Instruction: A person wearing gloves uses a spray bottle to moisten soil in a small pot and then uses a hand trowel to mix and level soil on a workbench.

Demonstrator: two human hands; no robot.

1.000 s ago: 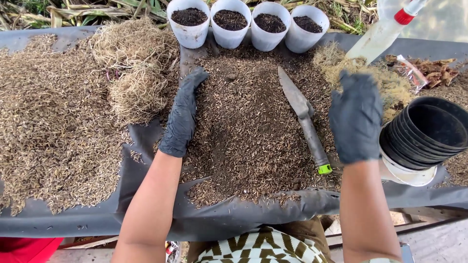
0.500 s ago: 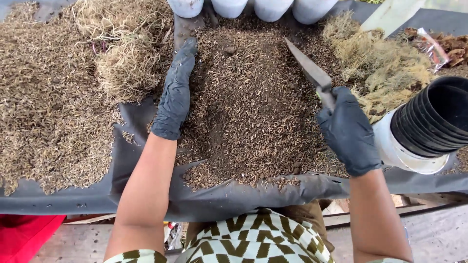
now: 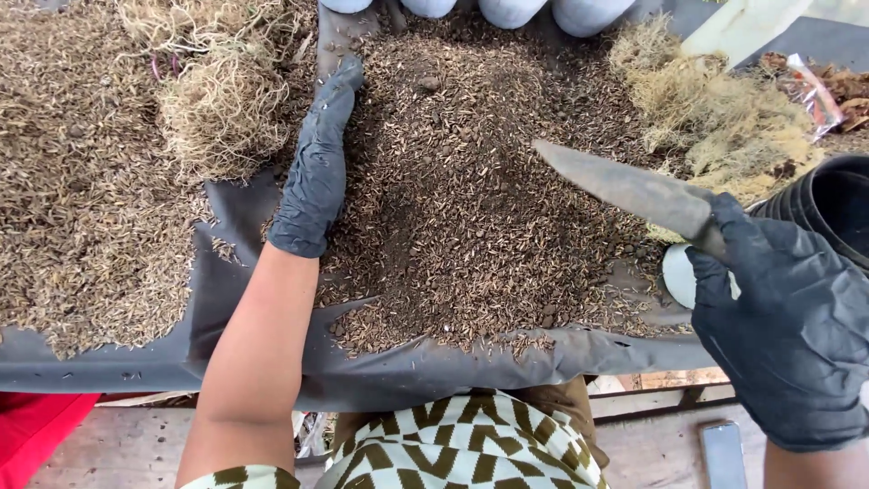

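Potting-mix preparation on a sheet-covered surface, seen from the head camera: the step in hand appears to be the working of the dark soil-and-husk mix (image 3: 471,199) with a blade. The right hand (image 3: 787,317), in a black glove, is closed around the handle of a knife (image 3: 634,190) and holds it lifted above the right part of the heap, the dull grey blade pointing up and to the left, clear of the mix. The left hand (image 3: 317,163), also gloved, lies flat and extended, fingers together, along the left edge of the heap, touching it and holding nothing. The heap rests on a black plastic sheet (image 3: 226,272), between a spread of pale rice husk (image 3: 81,181) on the left and a clump of dry fibrous material (image 3: 715,109) on the right; a second fibrous clump (image 3: 222,109) lies just beside the left fingertips. White cups (image 3: 507,9) stand at the far edge, cut off by the frame, and a stack of black nursery pots (image 3: 833,208) lies at the right. Judged from this arrangement, the next move calls for bringing the blade down into the heap while the left hand steadies or gathers its margin. Compared with one second earlier, the knife, then lying on the mix with the right hand open above it, is now gripped and raised; the left hand keeps its place along the heap, and the view has dropped closer
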